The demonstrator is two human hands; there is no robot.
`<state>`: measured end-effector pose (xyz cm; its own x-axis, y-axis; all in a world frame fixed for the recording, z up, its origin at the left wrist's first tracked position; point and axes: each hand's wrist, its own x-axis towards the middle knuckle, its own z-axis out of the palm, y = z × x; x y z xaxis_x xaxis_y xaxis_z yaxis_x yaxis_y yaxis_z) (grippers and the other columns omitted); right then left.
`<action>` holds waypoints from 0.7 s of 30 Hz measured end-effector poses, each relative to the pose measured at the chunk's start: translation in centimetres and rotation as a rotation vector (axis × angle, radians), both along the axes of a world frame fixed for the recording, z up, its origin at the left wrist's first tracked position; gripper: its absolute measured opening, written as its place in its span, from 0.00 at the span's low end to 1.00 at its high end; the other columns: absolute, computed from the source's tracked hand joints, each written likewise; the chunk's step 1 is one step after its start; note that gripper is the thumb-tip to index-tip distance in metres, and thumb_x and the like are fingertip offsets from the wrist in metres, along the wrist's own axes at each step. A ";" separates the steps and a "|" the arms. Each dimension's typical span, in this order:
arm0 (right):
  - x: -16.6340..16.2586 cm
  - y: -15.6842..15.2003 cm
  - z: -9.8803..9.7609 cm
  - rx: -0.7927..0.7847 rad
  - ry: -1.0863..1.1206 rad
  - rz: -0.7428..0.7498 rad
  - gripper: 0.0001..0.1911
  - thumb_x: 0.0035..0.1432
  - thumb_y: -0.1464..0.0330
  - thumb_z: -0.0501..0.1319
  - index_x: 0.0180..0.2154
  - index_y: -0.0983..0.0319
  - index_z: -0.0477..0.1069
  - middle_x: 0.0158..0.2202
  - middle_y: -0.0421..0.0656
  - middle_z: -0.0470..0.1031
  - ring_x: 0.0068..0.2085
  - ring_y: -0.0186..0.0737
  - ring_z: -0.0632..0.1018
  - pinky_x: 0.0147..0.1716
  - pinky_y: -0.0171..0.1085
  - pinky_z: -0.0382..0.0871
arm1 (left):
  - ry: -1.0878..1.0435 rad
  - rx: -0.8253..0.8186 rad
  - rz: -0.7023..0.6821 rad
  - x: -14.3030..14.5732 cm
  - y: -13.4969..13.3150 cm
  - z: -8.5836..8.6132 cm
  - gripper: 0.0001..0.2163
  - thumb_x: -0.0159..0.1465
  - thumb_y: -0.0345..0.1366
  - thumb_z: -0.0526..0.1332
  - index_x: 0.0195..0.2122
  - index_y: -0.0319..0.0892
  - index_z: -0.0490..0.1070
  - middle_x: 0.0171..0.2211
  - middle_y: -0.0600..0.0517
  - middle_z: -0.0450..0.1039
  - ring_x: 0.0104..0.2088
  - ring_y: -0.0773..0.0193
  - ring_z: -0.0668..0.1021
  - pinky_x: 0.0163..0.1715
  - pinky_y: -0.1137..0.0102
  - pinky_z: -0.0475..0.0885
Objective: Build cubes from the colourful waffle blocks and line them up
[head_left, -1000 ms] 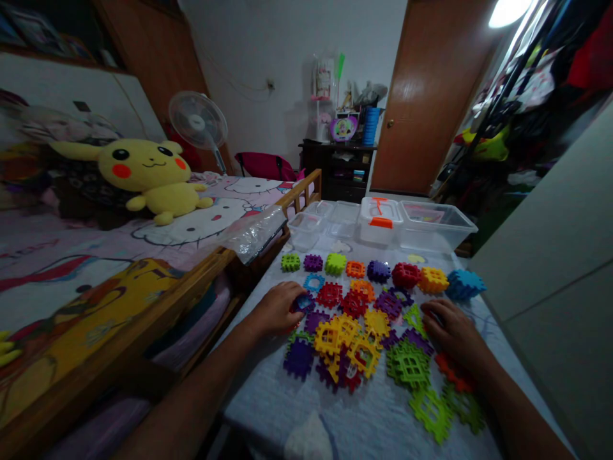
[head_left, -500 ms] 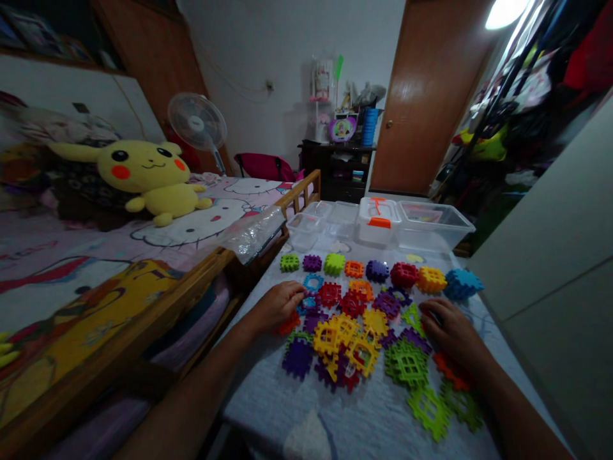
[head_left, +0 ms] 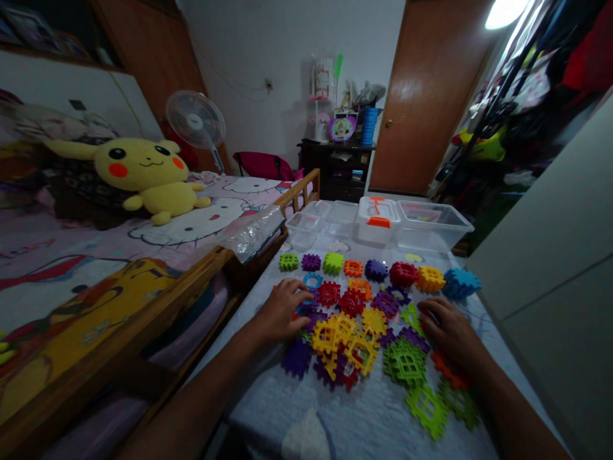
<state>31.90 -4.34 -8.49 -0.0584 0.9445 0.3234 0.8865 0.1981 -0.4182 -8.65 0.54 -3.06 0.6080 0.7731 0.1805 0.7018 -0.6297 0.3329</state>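
Observation:
My left hand (head_left: pixel 283 309) is at the left side of a spread of square, toothed plastic building pieces. Its fingers and thumb are apart, over purple pieces (head_left: pixel 313 318) and beside a blue ring-like piece (head_left: pixel 313 280); what lies under the palm is hidden. On the right, my right hand (head_left: pixel 444 324) rests with loosely bent fingers beside a light green piece (head_left: pixel 410 317); nothing shows in it. Between the hands lie red pieces (head_left: pixel 352 303), a yellow heap (head_left: pixel 345 329) and purple pieces (head_left: pixel 385 304). Green window pieces (head_left: pixel 405 361) are nearer me, with an orange piece (head_left: pixel 450 369) by my right wrist.
Behind the loose pieces runs a row of same-colour stacks, from green (head_left: pixel 288 262) to blue (head_left: pixel 461 283). Clear plastic boxes (head_left: pixel 433 223) and a lidded box with orange latches (head_left: pixel 378 220) stand at the back. A wooden bed rail (head_left: pixel 211 262) borders the table's left.
My left hand has spread its fingers and shifted slightly nearer me, now covering the orange piece and part of the purple ones at the left edge. My right hand stays nearly still.

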 end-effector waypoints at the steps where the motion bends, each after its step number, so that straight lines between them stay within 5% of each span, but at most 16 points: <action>1: 0.0 0.0 0.0 -0.002 -0.004 -0.001 0.15 0.58 0.61 0.54 0.39 0.61 0.75 0.41 0.50 0.75 0.42 0.48 0.76 0.44 0.45 0.72 | 0.032 -0.026 -0.033 0.1 -0.4 0.2 0.19 0.54 0.38 0.68 0.47 0.45 0.73 0.51 0.46 0.67 0.54 0.52 0.66 0.57 0.58 0.61; 12: 0.2 0.0 -0.3 -0.004 -0.018 0.000 0.16 0.59 0.61 0.54 0.39 0.62 0.75 0.42 0.51 0.75 0.43 0.48 0.76 0.45 0.45 0.72 | 0.219 -0.101 -0.086 1.7 -0.8 1.0 0.23 0.52 0.36 0.65 0.51 0.47 0.71 0.55 0.46 0.62 0.58 0.49 0.62 0.59 0.56 0.58; 21: 0.2 0.0 -0.4 0.004 -0.019 -0.005 0.15 0.59 0.61 0.54 0.39 0.63 0.75 0.42 0.51 0.75 0.43 0.48 0.76 0.45 0.46 0.71 | 0.226 -0.074 -0.062 2.4 -0.7 1.4 0.20 0.50 0.37 0.65 0.45 0.44 0.68 0.52 0.46 0.63 0.55 0.50 0.63 0.57 0.59 0.60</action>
<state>32.06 -4.32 -8.88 -0.0602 0.9435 0.3258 0.8950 0.1955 -0.4009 -6.23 -0.20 -1.68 0.6734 0.7390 -0.0211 0.7244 -0.6538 0.2188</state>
